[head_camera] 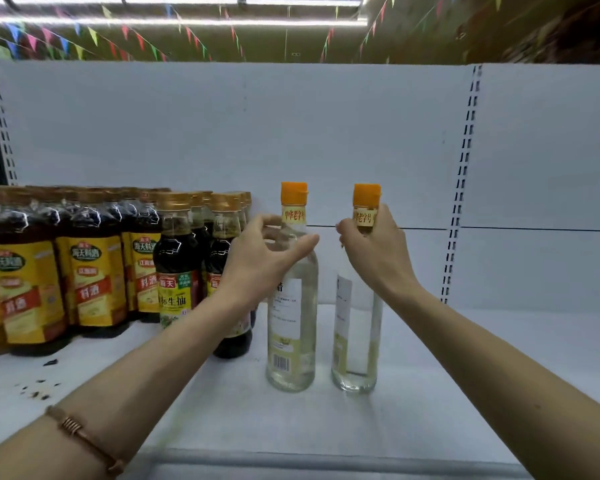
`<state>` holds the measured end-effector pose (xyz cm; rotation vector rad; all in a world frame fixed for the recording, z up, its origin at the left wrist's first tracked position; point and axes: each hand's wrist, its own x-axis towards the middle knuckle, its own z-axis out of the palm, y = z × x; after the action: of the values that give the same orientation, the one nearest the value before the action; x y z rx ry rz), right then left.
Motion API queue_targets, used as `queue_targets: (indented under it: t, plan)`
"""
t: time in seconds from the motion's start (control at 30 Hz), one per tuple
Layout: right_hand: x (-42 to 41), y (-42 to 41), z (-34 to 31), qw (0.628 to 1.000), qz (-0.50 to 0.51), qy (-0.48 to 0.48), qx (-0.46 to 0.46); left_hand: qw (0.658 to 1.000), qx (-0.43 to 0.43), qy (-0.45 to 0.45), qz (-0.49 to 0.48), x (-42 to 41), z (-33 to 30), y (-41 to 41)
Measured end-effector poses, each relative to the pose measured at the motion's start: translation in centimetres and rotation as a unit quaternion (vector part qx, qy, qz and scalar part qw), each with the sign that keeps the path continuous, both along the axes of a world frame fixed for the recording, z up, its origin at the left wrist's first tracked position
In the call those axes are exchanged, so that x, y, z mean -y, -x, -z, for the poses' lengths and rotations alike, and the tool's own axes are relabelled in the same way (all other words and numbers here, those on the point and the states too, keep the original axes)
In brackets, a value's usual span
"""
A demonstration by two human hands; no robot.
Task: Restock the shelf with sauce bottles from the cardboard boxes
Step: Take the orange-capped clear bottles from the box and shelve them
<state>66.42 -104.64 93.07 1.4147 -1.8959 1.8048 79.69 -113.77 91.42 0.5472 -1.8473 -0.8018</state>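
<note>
Two clear bottles with orange caps stand upright on the white shelf (465, 358). My left hand (264, 258) curls round the shoulder of the left clear bottle (291, 334), thumb across its front. My right hand (378, 251) grips the neck of the right clear bottle (355, 341) just under its cap. Both bottles rest on the shelf, a small gap between them. No cardboard box is in view.
Dark soy sauce bottles (177, 268) with gold caps stand just left of my left hand. Shrink-wrapped packs of yellow-labelled cooking wine (87, 271) fill the shelf's left side. Dark crumbs (37, 386) lie near the front left. A slotted upright (461, 188) runs down the back panel at right.
</note>
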Motion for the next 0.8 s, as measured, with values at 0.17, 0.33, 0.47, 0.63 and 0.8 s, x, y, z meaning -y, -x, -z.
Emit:
queue_targets:
  t: [0.17,0.33,0.47,0.63,0.8]
  plan:
    - [-1.9,0.3,0.9,0.998,0.000,-0.042,-0.045,0.994,-0.016,-0.047,0.099,0.4,0.2,-1.4]
    - [-4.3,1.0,3.6,0.990,-0.081,-0.116,0.014,0.987,-0.010,-0.088,0.134,-0.1,1.6,-1.8]
    - [-6.6,2.0,6.0,0.964,-0.159,-0.198,0.074,0.987,0.122,-0.088,0.049,-0.9,6.3,-1.9]
    - [-6.5,2.7,6.7,0.958,-0.142,-0.235,0.078,0.987,0.096,-0.114,0.063,-0.8,8.8,-2.3]
    - [-4.4,1.2,7.9,0.978,-0.049,-0.204,0.023,0.955,0.153,-0.163,0.196,0.4,7.4,-2.7]
